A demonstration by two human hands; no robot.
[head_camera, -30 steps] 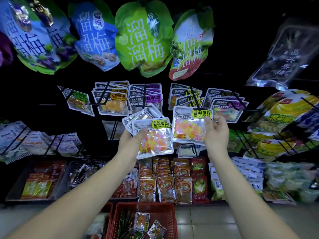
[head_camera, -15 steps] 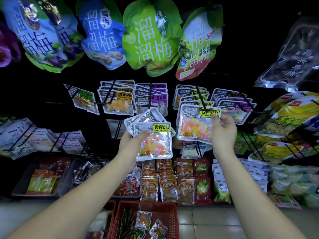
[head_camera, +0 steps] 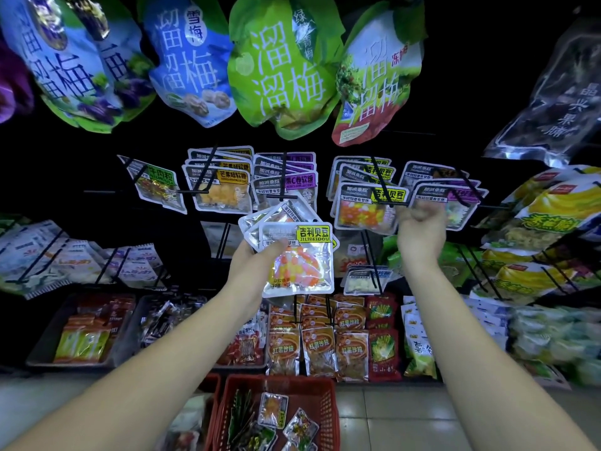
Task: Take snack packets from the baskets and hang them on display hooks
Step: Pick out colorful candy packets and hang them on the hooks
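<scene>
Head view: left hand [head_camera: 257, 265] grips a fan of jelly-bean packets [head_camera: 297, 255]. Right hand [head_camera: 421, 229] curls beside the front packet [head_camera: 367, 209] hanging at the hook [head_camera: 381, 183] outer end; holding it or not, I cannot tell. I would push its hole fully past the tip.

silver jellybean packet [head_camera: 297, 258] yellow-labelled, red basket [head_camera: 312, 395], green pouch [head_camera: 283, 66]

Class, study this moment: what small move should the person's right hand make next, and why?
Probably bring the right hand down to pinch the top clear yellow-labelled jelly-bean packet fanned in the left hand: a matching packet already hangs on the black wire hook, and more wait.
</scene>
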